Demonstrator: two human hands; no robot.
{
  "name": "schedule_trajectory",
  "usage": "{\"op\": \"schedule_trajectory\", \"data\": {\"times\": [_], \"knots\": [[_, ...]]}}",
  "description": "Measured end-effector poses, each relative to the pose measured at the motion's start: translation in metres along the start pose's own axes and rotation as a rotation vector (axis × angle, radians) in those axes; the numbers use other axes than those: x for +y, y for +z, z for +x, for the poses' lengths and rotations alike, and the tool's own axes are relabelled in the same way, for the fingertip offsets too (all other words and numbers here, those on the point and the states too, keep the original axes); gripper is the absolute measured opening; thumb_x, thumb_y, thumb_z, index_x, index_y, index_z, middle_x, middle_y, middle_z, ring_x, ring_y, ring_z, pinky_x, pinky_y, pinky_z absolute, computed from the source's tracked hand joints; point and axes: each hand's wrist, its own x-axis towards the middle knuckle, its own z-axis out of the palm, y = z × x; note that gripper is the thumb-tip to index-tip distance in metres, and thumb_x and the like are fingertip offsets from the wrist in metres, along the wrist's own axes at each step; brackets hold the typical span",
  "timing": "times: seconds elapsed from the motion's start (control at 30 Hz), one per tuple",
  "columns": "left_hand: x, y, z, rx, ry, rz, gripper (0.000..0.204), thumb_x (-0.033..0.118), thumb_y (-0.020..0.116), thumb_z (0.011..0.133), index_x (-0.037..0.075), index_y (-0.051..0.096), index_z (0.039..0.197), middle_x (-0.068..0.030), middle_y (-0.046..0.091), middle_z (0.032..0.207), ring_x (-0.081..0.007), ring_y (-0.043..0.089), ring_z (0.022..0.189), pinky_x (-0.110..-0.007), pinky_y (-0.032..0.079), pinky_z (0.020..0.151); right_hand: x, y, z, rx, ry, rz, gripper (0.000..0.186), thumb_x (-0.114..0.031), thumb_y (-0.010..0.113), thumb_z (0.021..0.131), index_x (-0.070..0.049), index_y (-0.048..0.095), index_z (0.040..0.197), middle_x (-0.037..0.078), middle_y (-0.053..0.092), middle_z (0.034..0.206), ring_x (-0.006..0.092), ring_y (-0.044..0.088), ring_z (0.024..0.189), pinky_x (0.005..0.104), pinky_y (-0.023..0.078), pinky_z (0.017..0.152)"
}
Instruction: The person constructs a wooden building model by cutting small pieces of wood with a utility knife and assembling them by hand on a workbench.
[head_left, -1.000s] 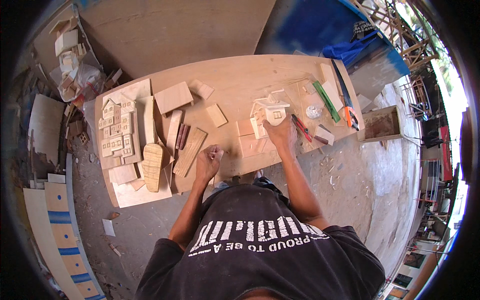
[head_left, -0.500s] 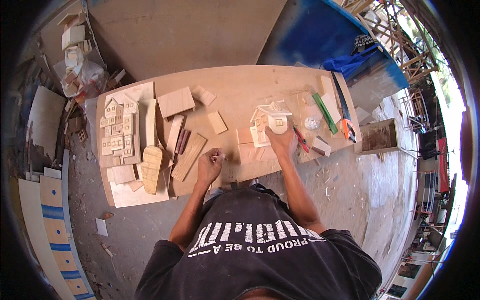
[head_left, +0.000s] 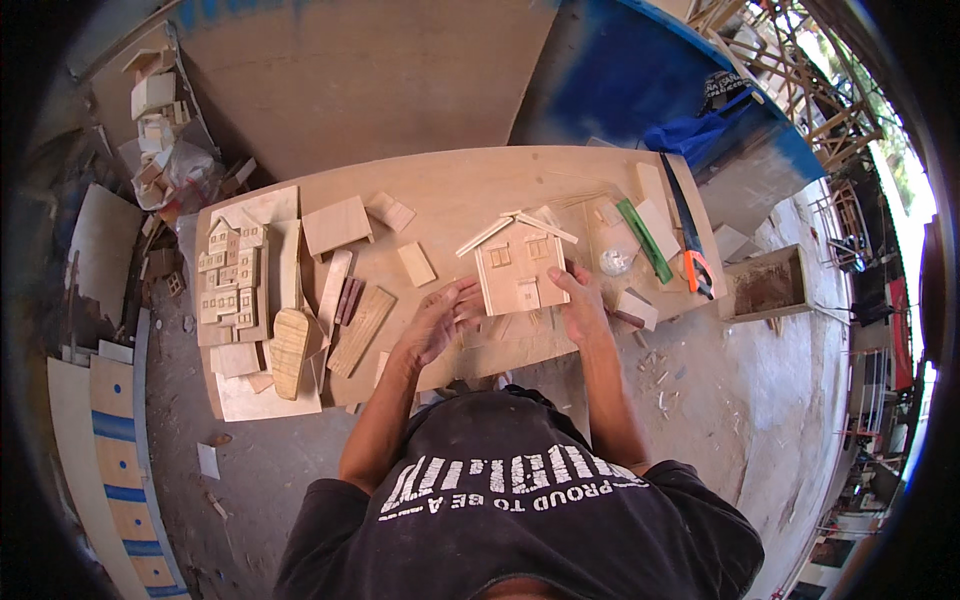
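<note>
A small wooden model house (head_left: 517, 265), with a pitched roof, framed windows and a little door, is raised over the near part of the table, its front facing me. My right hand (head_left: 585, 310) grips its lower right edge, the thumb on the front wall. By the lower left wall is my left hand (head_left: 437, 318), its fingers stretched toward the house and partly apart; whether they touch the wall is hard to make out. Pale wood pieces lie beneath the house, mostly hidden by it.
On the table (head_left: 440, 180), a multi-storey wooden house relief (head_left: 235, 275) lies left among wood offcuts (head_left: 360, 330) and a rounded board (head_left: 293, 350). To the right are a green strip (head_left: 645, 240), a crumpled clear bag (head_left: 615, 262) and a handsaw (head_left: 690, 235) with an orange handle.
My right hand has lifted and turned the model house so its front faces me. My left hand has opened from a pinch and moved up right beside the house.
</note>
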Motion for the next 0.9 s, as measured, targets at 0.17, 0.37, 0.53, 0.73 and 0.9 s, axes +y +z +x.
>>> {"op": "schedule_trajectory", "data": {"times": [0.17, 0.37, 0.53, 0.73, 0.9], "knots": [[-0.018, 0.03, 0.004, -0.054, 0.123, 0.149, 0.078, 0.045, 0.079, 0.079, 0.003, 0.047, 0.138, -0.0097, 0.059, 0.133, -0.0206, 0.059, 0.12, -0.04, 0.048, 0.102, 0.016, -0.008, 0.007, -0.155, 0.029, 0.103, 0.045, -0.013, 0.073, 0.084, 0.003, 0.06, 0.124, 0.008, 0.067, 0.116, 0.0165, 0.062, 0.105, 0.0321, 0.047, 0.096], [-0.037, 0.033, -0.004, 0.103, 0.183, 0.127, 0.07, 0.032, 0.08, 0.079, 0.0, 0.049, 0.134, -0.0121, 0.061, 0.127, -0.0243, 0.062, 0.116, -0.044, 0.049, 0.103, 0.03, -0.008, 0.013, -0.242, 0.033, 0.048, 0.051, -0.014, 0.076, 0.082, 0.003, 0.058, 0.126, 0.009, 0.065, 0.12, 0.0171, 0.06, 0.11, 0.0325, 0.044, 0.101], [-0.039, 0.052, -0.012, 0.228, 0.298, 0.119, 0.061, 0.02, 0.076, 0.079, -0.001, 0.053, 0.131, -0.0125, 0.066, 0.121, -0.0232, 0.065, 0.11, -0.039, 0.052, 0.098, 0.034, -0.019, 0.017, -0.443, 0.078, 0.129, 0.058, -0.019, 0.073, 0.087, 0.0, 0.05, 0.137, 0.01, 0.063, 0.125, 0.017, 0.059, 0.113, 0.0317, 0.043, 0.1], [-0.033, 0.048, -0.011, 0.414, 0.372, 0.265, 0.054, 0.012, 0.073, 0.079, -0.004, 0.054, 0.126, -0.0126, 0.067, 0.116, -0.0218, 0.067, 0.103, -0.035, 0.054, 0.092, 0.058, -0.082, 0.034, -0.288, 0.241, 0.184, 0.06, -0.039, 0.058, 0.098, -0.003, 0.044, 0.144, 0.008, 0.062, 0.128, 0.0174, 0.06, 0.113, 0.0357, 0.039, 0.101], [-0.02, 0.049, 0.003, 0.642, 0.377, 0.563, 0.055, 0.009, 0.078, 0.076, -0.006, 0.054, 0.124, -0.0138, 0.068, 0.111, -0.019, 0.066, 0.099, -0.031, 0.053, 0.088, 0.061, -0.133, 0.047, -0.238, 0.121, -0.023, 0.057, -0.038, 0.058, 0.098, -0.003, 0.046, 0.141, 0.01, 0.061, 0.129, 0.0188, 0.061, 0.111, 0.0354, 0.038, 0.1]]}}
